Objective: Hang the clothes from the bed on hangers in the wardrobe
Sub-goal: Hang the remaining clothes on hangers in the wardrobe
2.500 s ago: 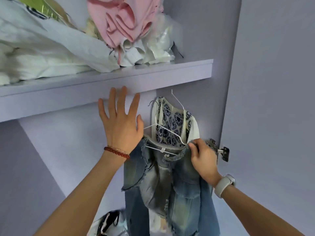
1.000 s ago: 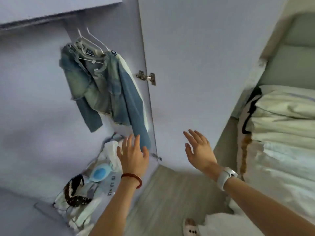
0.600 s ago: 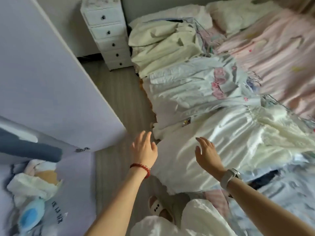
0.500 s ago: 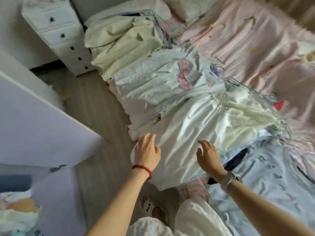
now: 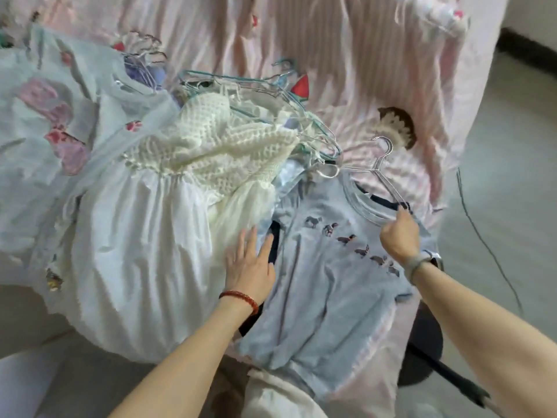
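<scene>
In the head view, the person is leaning over the bed (image 5: 346, 55), whose pink striped cover is filling the top and right of the frame. At the lower centre a pale blue T-shirt (image 5: 325, 282) with a row of small dark animal prints is lying flat on the bed, and a wire hanger (image 5: 381, 167) is already sitting in its neck, its hook pointing toward the upper right.

The right hand (image 5: 399, 236) is reaching to the shirt's collar at centre right; its fingers (image 5: 402, 211) are curling in at the hanger's lower arm where it meets the collar, seemingly pinching it, though the exact contact is too small to confirm. The left hand (image 5: 250, 267) is lying flat at the centre of the frame, fingers straight and slightly spread, pressing on the edge of the shirt beside a white dress (image 5: 144, 251).

As for progress, much is looking undone. The white dress, a cream knitted top (image 5: 217, 140) and a pale floral garment (image 5: 45, 116) at the left are still piled on the bed, and a tangle of spare hangers (image 5: 271, 95) is lying at the upper centre. The wardrobe is not showing here, so what is hanging inside cannot be told. The blue shirt is probably the next piece to go.
</scene>
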The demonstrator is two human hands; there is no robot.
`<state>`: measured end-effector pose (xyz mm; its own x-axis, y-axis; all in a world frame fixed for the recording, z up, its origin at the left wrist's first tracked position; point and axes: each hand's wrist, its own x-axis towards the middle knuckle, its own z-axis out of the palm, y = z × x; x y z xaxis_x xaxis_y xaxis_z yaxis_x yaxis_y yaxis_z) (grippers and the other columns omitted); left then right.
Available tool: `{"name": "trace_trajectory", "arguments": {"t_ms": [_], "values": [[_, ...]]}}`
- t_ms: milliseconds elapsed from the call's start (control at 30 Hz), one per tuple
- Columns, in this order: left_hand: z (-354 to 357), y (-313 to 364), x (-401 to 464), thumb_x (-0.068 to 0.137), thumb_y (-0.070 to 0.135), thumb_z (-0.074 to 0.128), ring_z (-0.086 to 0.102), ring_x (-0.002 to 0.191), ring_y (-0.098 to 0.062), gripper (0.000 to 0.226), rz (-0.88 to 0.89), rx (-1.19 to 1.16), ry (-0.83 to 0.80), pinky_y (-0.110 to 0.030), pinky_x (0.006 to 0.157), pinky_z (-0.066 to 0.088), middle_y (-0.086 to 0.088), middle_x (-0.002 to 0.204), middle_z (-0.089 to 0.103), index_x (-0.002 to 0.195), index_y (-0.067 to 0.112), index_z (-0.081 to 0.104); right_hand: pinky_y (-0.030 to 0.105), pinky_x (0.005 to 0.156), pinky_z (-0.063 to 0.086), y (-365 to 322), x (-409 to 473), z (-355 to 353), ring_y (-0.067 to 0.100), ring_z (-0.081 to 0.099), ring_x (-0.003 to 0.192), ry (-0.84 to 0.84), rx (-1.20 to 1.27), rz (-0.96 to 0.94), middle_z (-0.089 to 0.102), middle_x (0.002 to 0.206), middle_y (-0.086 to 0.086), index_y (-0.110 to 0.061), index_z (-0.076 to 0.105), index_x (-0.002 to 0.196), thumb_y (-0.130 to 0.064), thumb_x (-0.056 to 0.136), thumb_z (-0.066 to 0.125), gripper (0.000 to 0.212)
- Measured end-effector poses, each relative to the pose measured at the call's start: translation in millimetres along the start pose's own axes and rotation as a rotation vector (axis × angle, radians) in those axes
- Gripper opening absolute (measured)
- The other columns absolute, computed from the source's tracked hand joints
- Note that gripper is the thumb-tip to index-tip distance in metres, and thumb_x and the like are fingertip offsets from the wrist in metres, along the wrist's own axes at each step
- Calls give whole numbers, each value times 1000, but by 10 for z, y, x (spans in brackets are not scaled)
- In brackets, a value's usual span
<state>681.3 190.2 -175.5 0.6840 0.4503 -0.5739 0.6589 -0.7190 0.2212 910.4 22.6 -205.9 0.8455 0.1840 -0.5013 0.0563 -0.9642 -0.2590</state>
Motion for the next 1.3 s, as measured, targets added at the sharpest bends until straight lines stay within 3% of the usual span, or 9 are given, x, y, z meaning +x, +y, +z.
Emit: {"name": "trace_trajectory", "arguments": {"t_ms": [167, 333, 467, 600, 733, 900, 1067, 1167, 1300], "values": [[181, 42, 305, 96, 30, 33, -14, 141, -24, 61, -29, 108, -115, -48, 113, 3, -5, 155, -11, 147, 25, 0, 55, 92, 41, 436, 551, 27, 42, 48, 107, -29, -6, 58, 50, 118, 25, -4, 41, 120, -11, 83, 36, 38], [166, 54, 418, 95, 26, 35, -9, 142, -24, 59, -38, 105, -133, -44, 114, 9, -5, 155, -2, 147, 22, 8, 51, 99, 30, 541, 643, 57, 40, 31, 125, 27, -26, 53, 43, 130, 23, -3, 44, 124, -18, 92, 40, 36], [98, 122, 484, 92, 20, 41, 15, 138, -28, 54, -60, 56, -75, -42, 111, 21, -15, 147, 23, 143, 14, 25, 50, 100, 29, 603, 751, 40, 38, 32, 123, 37, 3, 76, 41, 129, 23, -8, 46, 125, -26, 93, 43, 37], [35, 279, 512, 89, 12, 45, 38, 112, -30, 38, -61, -39, 48, -35, 94, 37, -15, 120, 42, 127, 8, 46, 49, 96, 36, 627, 714, 72, 36, 42, 115, 56, 93, 73, 50, 121, 17, -7, 54, 112, -26, 91, 48, 29], [4, 373, 580, 90, 11, 45, 36, 116, -28, 38, -43, -98, 71, -33, 97, 33, -13, 124, 41, 127, 11, 46, 49, 95, 36, 617, 692, 142, 33, 46, 112, 56, 106, 91, 54, 119, 13, -9, 49, 113, -27, 90, 49, 29], [22, 419, 574, 90, 11, 45, 31, 122, -29, 41, -57, -80, 65, -35, 99, 32, -14, 130, 38, 131, 10, 42, 40, 88, 29, 658, 561, 77, 30, 51, 104, 224, 51, 48, 59, 110, 10, -11, 52, 108, -28, 92, 46, 24], [-97, 561, 594, 88, 14, 52, 22, 134, -33, 56, 194, 1, 133, -45, 109, 28, -19, 144, 28, 140, 9, 33, 42, 70, 38, 833, -44, 140, 38, 55, 83, 342, 248, -83, 57, 94, 17, -4, 60, 93, -20, 94, 46, 22], [-254, 756, 697, 92, 20, 48, 8, 141, -31, 63, 327, 36, 141, -46, 113, 20, -13, 154, 9, 146, 14, 17, 32, 51, 35, 892, -487, 127, 36, 55, 62, 427, 258, -115, 58, 77, 13, -4, 57, 82, -14, 91, 49, 16], [-409, 1067, 830, 98, 33, 34, -14, 142, -23, 63, 383, 202, 69, -46, 114, 2, 0, 155, -11, 147, 23, -5, 20, 43, 29, 937, -895, 32, 30, 52, 40, 525, 246, -178, 56, 50, 7, -7, 58, 72, -29, 85, 41, 31]]}}
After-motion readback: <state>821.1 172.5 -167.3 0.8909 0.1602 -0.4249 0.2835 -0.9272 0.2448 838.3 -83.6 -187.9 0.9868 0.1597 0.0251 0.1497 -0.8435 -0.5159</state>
